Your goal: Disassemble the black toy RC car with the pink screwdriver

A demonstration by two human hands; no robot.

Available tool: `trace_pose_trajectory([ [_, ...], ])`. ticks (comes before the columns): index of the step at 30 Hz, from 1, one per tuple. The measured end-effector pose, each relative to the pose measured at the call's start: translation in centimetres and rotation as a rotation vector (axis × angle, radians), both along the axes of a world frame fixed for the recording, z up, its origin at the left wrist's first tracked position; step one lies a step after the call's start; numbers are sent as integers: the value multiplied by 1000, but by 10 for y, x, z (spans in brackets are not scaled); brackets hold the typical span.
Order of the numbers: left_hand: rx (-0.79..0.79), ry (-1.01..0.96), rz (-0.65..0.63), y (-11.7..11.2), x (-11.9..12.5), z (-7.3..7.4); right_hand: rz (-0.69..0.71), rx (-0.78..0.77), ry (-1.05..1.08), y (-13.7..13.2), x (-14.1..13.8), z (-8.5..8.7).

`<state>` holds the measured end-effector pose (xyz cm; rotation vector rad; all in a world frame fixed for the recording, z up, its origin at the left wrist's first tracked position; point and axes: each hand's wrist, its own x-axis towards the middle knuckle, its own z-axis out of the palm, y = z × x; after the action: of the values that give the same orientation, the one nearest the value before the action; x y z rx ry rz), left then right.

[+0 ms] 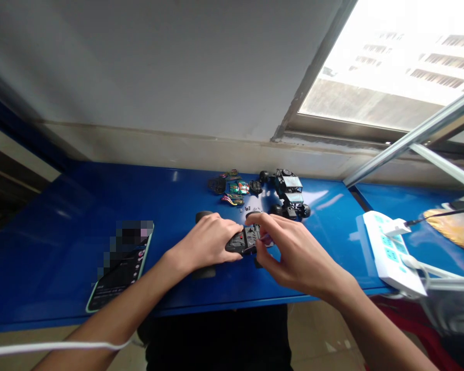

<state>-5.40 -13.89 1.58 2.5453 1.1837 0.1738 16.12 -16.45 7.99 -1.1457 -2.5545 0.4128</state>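
A black toy car chassis (236, 243) lies underside up on the blue table, with dark wheels (203, 272) at its left end. My left hand (206, 242) is closed over the chassis's left part, thumb on the near side and fingers on the far side. At the chassis's right end, my right hand (290, 247) is closed in a pinch around a small purplish thing (267, 239), mostly hidden by the fingers; its kind does not show. Just beyond my hands lie small loose screws and parts (251, 209).
Colourful toy car body pieces (237, 188) lie near the wall. Beside them stands a black toy car (290, 191) with big wheels. A phone (119, 273) rests at the left, a white power strip (392, 252) with plugs at the right. A metal frame bar (413, 136) slants across the right side.
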Motion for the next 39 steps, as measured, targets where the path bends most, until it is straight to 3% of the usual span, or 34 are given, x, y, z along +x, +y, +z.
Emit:
trace_pose_trajectory([
  [5,11,33,5,-1,0,4,-33,-25,-17,1,2,-5],
  [13,4,-40,-1,-2,-6,11,-90,65,162,-1,9,-5],
  [19,27,-170,-110,-7,-1,10,-124,52,177,-1,14,-8],
  [27,32,-88,-201,-7,4,9,-125,44,180,0,15,-14],
  [34,117,-11,-187,-14,10,4,-138,16,226,2,17,-21],
  [39,92,-62,-155,-10,8,13,-138,-6,241,3,20,-24],
])
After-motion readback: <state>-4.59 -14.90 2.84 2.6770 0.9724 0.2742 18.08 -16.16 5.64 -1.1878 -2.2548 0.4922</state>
